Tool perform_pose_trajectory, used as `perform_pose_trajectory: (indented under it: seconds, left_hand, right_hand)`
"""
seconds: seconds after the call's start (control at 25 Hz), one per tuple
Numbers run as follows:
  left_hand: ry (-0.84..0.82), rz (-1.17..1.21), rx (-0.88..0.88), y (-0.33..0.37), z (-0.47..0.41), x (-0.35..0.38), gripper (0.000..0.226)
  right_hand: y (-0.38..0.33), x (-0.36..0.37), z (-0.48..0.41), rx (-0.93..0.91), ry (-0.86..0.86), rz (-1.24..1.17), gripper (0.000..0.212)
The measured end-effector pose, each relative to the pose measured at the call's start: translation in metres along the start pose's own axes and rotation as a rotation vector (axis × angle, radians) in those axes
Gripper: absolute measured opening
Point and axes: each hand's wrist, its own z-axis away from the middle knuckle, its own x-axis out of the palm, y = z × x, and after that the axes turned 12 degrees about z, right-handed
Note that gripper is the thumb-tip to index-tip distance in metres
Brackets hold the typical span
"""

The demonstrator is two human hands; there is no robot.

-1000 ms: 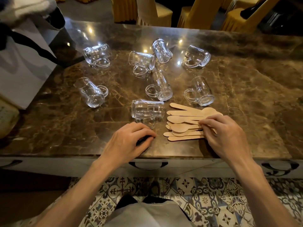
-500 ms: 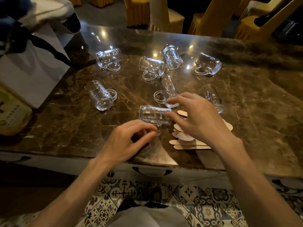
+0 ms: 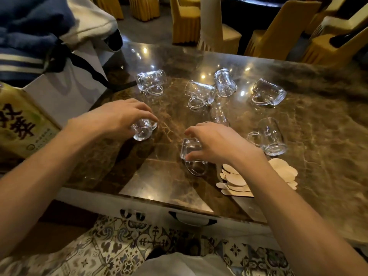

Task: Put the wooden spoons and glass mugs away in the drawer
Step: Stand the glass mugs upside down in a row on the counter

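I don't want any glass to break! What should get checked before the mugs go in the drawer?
1. Left hand holds the left mug: ok, fingers curl over it.
2. Right hand holds the near mug: ok, thumb and fingers around it.
3. Drawer open: not ok, its front looks shut.
4. Free hand for the drawer: not ok, both hold mugs.
5. Mugs lifted off the table: cannot tell.

Eight clear glass mugs (image 3: 266, 92), all tipped on their sides, scattered across the middle of the table (image 3: 328, 136); pale wooden spoons (image 3: 283, 172) heaped flat by its front edge, right of centre; drawer (image 3: 192, 219) beneath that edge sits closed.
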Motion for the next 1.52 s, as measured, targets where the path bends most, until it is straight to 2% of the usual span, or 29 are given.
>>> perform_pose_trajectory:
  seconds: [0.08,0.2,0.4,0.56,0.76,0.88,1.04,1.16,1.4,1.52]
  left_hand:
    - [-0.097,-0.207,0.043,-0.002,-0.006,0.004,0.073]
    - [-0.067,-0.42,0.126,-0.001,-0.011,0.014,0.079]
    - [0.026,-0.407,0.158,-0.007,-0.012,0.017,0.075]
    - [0.074,-0.383,0.147,-0.01,-0.009,0.022,0.089]
    - [0.161,-0.362,0.226,-0.015,-0.004,0.022,0.073]
    - [0.149,-0.322,0.218,-0.017,-0.003,0.018,0.074]
    - [0.118,-0.271,0.192,-0.021,-0.002,0.005,0.075]
    - [0.114,-0.24,0.187,-0.021,-0.004,-0.007,0.074]
    - [0.075,-0.145,0.233,-0.024,-0.016,-0.028,0.08]
    - [0.068,-0.19,0.299,-0.024,-0.027,-0.031,0.078]
  right_hand:
    - [0.0,0.002,-0.003,0.016,-0.025,0.018,0.065]
    - [0.0,0.008,-0.006,0.034,-0.028,0.113,0.063]
    - [-0.003,0.016,-0.009,0.066,0.013,0.177,0.07]
    - [-0.004,0.018,-0.007,0.064,0.055,0.204,0.07]
    - [-0.003,0.017,-0.003,0.036,0.108,0.216,0.062]
    - [0.0,0.016,0.0,0.024,0.127,0.203,0.058]
    - [0.011,0.005,0.007,0.029,0.153,0.025,0.07]
    - [0.021,-0.004,0.01,0.039,0.253,-0.185,0.08]
    - [0.034,-0.002,0.005,0.087,0.424,-0.481,0.084]
    - [0.04,0.0,-0.002,0.076,0.478,-0.583,0.08]
